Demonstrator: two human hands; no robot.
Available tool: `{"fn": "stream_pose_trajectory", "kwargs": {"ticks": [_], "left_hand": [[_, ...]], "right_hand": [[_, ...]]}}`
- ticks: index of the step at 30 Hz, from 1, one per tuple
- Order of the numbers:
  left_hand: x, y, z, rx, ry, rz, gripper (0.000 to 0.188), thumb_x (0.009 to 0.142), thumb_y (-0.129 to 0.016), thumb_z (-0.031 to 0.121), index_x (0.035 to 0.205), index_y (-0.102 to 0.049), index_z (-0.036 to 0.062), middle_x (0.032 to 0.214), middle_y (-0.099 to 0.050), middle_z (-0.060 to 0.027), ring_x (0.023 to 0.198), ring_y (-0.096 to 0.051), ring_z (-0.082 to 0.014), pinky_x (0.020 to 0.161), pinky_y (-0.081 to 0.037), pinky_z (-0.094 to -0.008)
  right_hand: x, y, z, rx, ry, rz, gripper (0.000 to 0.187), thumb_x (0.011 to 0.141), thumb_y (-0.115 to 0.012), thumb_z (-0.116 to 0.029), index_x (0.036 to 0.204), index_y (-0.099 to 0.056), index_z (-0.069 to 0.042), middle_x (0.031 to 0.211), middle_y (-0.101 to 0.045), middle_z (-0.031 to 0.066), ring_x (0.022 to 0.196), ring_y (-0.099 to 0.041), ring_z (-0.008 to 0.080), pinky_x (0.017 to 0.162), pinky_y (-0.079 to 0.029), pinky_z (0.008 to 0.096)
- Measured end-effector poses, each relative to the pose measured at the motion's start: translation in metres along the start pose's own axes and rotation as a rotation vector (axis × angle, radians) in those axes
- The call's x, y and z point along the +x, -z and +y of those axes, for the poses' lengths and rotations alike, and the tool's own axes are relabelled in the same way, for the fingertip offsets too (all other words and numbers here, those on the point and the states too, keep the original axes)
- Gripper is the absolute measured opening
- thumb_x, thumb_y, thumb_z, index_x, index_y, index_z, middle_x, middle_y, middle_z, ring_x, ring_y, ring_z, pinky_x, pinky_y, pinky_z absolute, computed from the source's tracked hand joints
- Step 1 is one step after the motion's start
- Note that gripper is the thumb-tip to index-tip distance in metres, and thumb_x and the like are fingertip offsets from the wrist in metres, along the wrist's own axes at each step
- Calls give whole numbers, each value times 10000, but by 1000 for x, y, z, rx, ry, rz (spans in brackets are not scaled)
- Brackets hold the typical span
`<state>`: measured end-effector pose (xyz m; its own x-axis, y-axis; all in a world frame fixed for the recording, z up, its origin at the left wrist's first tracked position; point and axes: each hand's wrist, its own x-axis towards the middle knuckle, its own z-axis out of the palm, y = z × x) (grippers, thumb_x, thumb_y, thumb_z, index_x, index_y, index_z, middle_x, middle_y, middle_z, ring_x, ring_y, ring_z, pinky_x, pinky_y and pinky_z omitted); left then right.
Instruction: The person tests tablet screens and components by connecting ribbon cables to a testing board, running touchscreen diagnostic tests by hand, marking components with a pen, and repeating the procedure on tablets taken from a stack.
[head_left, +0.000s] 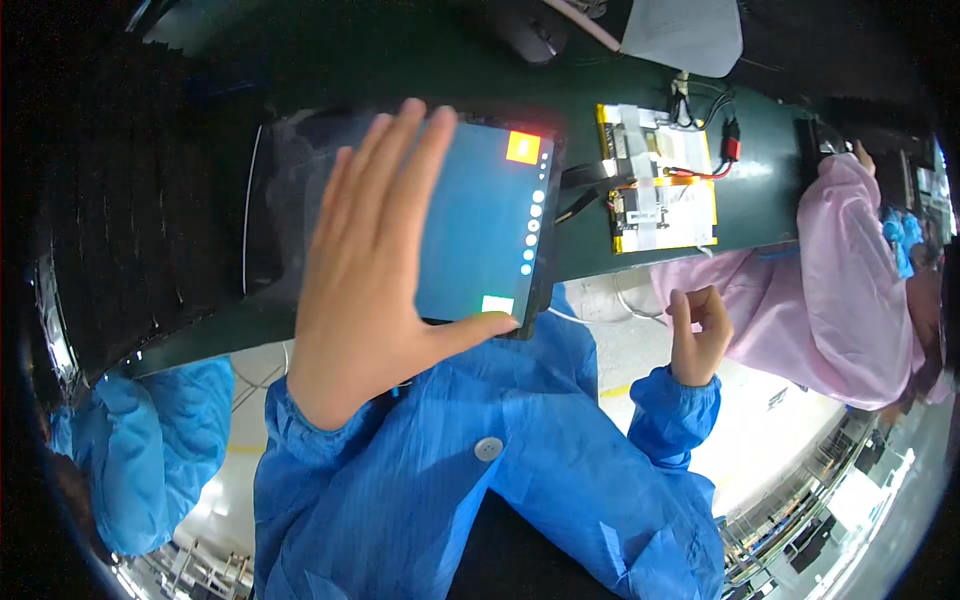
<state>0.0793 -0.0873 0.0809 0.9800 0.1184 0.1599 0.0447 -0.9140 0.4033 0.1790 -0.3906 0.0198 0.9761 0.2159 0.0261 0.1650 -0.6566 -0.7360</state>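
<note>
The left hand (375,270) lies flat and wide open on the glowing tablet (480,225) on the green table (400,70), the right hand (700,335) curls empty; the tablet looks thin, smooth, breakable, best held by its edges.

Surface: a dark green bench (770,185) was seen.
Near edge: a lit tablet (480,215) was laid there.
Right of tablet: an opened yellow-framed device (660,180) with red wiring was placed.

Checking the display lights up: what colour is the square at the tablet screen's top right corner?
Orange, on the tablet the left hand covers; seen in the head view.
</note>
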Motion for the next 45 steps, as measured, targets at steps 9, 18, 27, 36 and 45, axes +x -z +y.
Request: {"fn": "stream_pose_trajectory", "kwargs": {"ticks": [9,18,27,36,45], "left_hand": [[-65,7,-44,12,81,261,880,712,-664,514,1387,-323,64,1412,-352,-160,1330,-294,-342,1105,-159,-494],[-107,5,-65,-92,145,487,556,735,-640,339,1231,-554,102,1345,-457,-135,1311,-335,-342,1086,-192,-514],[-107,-11,-60,-222,109,458,438,697,-652,265,1114,-652,131,1312,-500,-112,1296,-359,-334,1079,-192,-532],[-110,-14,-63,-144,96,455,384,687,-650,260,1052,-680,145,1287,-523,-114,1283,-381,-317,1081,-190,-528],[-99,-17,-47,-154,5,320,359,712,-651,277,1049,-677,155,1279,-527,-99,1263,-406,-320,1081,-210,-492]], "right_hand": [[118,12,-56,-342,499,-28,129,839,-562,-62,957,-608,-40,973,-603,127,773,-612,219,598,-481,289],[162,10,-22,-599,481,-236,241,740,-526,77,942,-583,-41,979,-560,114,901,-595,244,711,-509,318],[164,9,-6,-525,582,-121,153,781,-555,49,921,-567,-11,894,-593,114,832,-631,233,714,-539,301],[152,14,-22,-218,672,207,170,874,-526,-28,1039,-562,-9,996,-638,108,864,-630,171,775,-484,294],[112,4,-39,91,806,7,203,866,-517,9,1066,-515,41,993,-586,112,856,-541,146,812,-425,250]]}}
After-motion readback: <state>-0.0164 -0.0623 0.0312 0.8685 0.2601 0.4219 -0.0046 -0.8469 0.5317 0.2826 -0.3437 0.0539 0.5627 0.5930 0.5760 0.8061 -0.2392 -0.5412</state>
